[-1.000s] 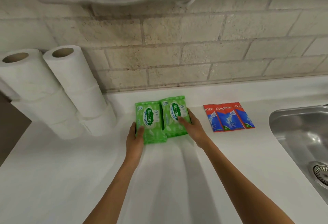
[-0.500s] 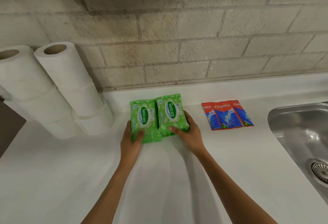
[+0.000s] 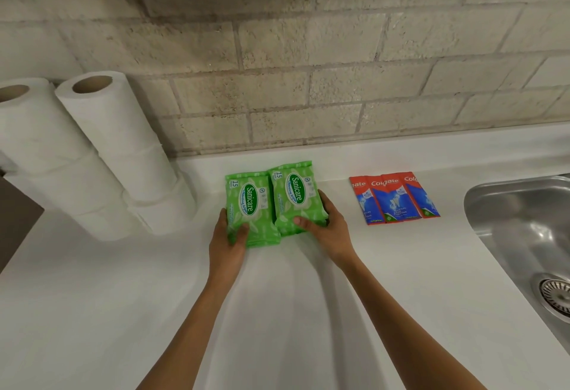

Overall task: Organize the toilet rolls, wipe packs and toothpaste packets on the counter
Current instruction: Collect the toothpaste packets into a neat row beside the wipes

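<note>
From the head camera, your left hand pinches the near end of the left wipe pack stack and your right hand pinches the right stack, on the counter between the toilet rolls and toothpaste packets. Nudge both stacks flush, with their edges parallel to the wall.

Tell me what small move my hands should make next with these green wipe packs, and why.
Probably slide the left wipe stack back toward the wall, level with the right wipe stack. The left hand and right hand each grip one; the stacks touch side by side, but the left sits nearer you, unlike the even toothpaste packets.
</note>
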Motion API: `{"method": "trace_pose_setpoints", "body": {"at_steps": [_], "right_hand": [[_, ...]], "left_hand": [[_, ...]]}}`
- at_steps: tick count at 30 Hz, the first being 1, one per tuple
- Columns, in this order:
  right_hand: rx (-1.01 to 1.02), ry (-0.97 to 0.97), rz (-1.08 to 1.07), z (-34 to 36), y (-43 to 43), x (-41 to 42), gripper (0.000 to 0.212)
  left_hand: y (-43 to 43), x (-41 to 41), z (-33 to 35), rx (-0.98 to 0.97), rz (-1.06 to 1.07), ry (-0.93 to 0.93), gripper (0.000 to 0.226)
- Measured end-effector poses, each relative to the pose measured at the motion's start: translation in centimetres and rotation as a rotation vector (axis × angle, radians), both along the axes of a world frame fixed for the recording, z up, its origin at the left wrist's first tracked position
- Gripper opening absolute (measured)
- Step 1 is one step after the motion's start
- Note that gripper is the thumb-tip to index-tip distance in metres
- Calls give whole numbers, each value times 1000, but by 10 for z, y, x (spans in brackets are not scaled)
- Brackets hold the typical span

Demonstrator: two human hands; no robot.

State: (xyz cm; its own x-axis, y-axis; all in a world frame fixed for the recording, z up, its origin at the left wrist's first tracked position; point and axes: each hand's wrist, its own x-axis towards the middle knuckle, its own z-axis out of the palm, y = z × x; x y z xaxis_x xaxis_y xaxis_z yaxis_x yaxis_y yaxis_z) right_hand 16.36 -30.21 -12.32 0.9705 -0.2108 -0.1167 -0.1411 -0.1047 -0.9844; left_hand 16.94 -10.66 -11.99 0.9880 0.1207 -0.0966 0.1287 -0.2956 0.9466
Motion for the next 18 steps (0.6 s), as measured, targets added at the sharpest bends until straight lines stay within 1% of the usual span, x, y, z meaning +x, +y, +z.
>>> {"method": "trace_pose_setpoints", "body": {"at_steps": [1, 3, 5, 7, 9, 13, 18], "right_hand": [[2, -3, -5, 0, 1, -1, 89], [15, -12, -12, 0, 2, -3, 90], [14, -31, -8, 0, 2, -4, 89], [14, -40, -10, 0, 4, -4, 86], [21, -40, -17, 1, 5, -4, 84], [7, -41, -17, 3, 6, -5, 82], [6, -36, -18, 4, 6, -4, 80]], "left_hand": [[0, 0, -1, 26, 2, -5, 72], [2, -1, -4, 124, -21, -72, 90], [3, -4, -5, 289, -90, -163, 100], [4, -7, -4, 480, -152, -203, 100], [5, -6, -5, 580, -183, -227, 94], [4, -5, -7, 585, -180, -213, 87], [2, -2, -8, 609, -173, -202, 87]]}}
